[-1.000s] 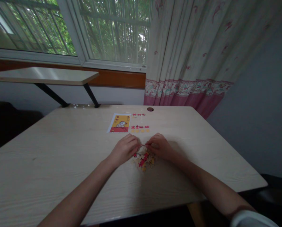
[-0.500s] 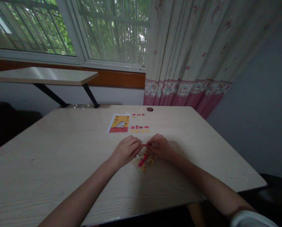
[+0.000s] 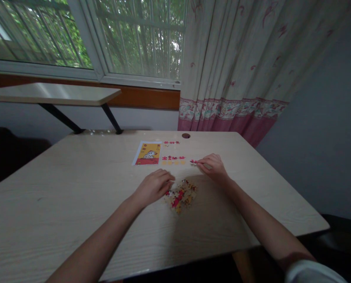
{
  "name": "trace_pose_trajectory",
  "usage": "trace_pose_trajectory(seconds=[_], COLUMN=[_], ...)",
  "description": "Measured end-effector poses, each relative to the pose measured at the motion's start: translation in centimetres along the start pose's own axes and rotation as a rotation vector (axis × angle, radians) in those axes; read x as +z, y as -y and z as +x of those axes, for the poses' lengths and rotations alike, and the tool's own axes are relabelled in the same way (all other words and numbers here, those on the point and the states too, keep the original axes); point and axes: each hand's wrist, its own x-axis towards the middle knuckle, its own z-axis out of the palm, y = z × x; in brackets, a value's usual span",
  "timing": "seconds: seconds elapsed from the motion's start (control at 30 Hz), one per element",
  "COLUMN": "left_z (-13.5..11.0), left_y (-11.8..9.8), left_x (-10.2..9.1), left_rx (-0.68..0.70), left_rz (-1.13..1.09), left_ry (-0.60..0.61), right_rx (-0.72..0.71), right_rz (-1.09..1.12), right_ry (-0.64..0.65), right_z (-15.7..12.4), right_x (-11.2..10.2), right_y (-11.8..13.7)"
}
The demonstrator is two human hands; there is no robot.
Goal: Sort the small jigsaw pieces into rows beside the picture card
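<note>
A heap of small red, yellow and white puzzle pieces (image 3: 181, 195) lies on the pale wooden table (image 3: 75, 188). My left hand (image 3: 153, 186) rests at the heap's left edge, fingers curled loosely on the tabletop. My right hand (image 3: 212, 166) is further back and to the right, pinching a red puzzle piece (image 3: 193, 161) at the right end of a joined row of red and yellow pieces (image 3: 173, 159). A picture card (image 3: 147, 153) of a white animal on yellow and red lies left of that row. A shorter red row (image 3: 171, 142) sits behind it.
A round cable hole (image 3: 186, 136) is in the table near its far edge. A folding shelf (image 3: 52, 94) juts from the wall under the window. A flowered curtain (image 3: 237, 67) hangs at the back right. The table's right edge falls off to dark floor.
My right hand has left the heap and moved back and to the right with a red piece, reaching the end of the joined row. My left hand stayed by the heap.
</note>
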Motion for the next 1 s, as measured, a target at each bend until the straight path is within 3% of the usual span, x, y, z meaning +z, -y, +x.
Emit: trace_pose_trajectory(seconds=[0.5, 0.67, 0.83, 1.0], left_z=[0.1, 0.0, 0.0, 0.0], left_y=[0.0, 0.2, 0.3, 0.2], left_x=[-0.1, 0.0, -0.1, -0.1], left_rx=[-0.014, -0.028, -0.031, -0.024], left_rz=[0.037, 0.02, 0.006, 0.006], left_ry=[0.047, 0.024, 0.015, 0.003], right_rx=[0.013, 0.045, 0.162, 0.276], right_rz=[0.055, 0.06, 0.06, 0.07], right_ry=[0.014, 0.157, 0.211, 0.296], right_z=[0.2, 3.3, 7.1, 8.8], right_x=[0.6, 1.3, 3.9, 6.1], right_y=[-0.9, -2.5, -5.3, -7.3])
